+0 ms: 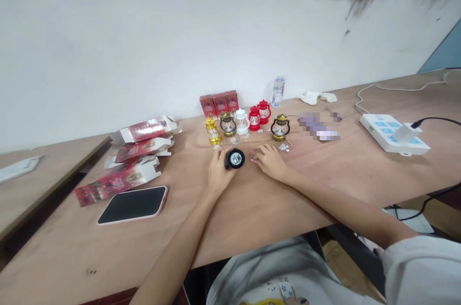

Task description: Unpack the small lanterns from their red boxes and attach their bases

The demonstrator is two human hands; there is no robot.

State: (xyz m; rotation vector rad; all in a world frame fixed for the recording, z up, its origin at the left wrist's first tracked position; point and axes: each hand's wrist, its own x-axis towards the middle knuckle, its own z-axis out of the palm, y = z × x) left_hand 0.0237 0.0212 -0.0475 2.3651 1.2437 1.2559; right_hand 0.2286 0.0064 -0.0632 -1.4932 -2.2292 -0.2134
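My left hand [218,170] is wrapped round a small black lantern [236,158], its round base with a white label turned up toward me. To its right, my right hand [271,163] rests low over the table with bent fingers. A thin cord or chain [254,168] shows by its fingertips; what they pinch, if anything, is too small to make out. Beyond my hands stand several small lanterns: a gold one [213,131], bronze ones [280,128], a white one [241,121] and red ones [254,118]. Small chains with pale tags [284,147] lie before them.
Opened red boxes [118,181] and a phone [133,205] lie at left. Three upright red boxes [219,104] and a bottle [278,91] stand by the wall. A white power strip [392,133] with a plugged-in charger lies at right, beyond crumpled tissue [311,97].
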